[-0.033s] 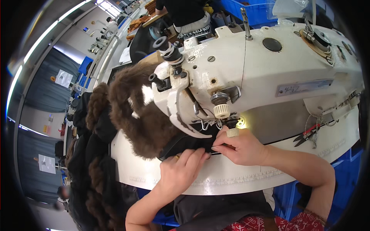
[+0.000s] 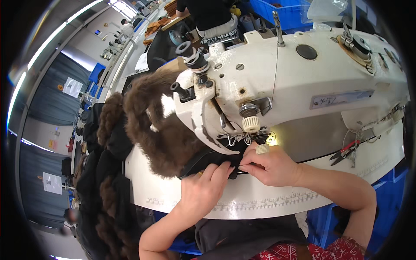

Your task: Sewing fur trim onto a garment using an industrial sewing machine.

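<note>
We're prob mid-job: smooth black fabric at white metal sewing machine, R hand pinching its edge, L hand half-curled atop, grip unclear; sewn vs left amt, can't tell.

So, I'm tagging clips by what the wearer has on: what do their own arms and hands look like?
The left hand and right hand are ungloved. The left wears what looks like a gold-coloured ring. A red sleeve with white patterning shows above the right elbow.
</note>
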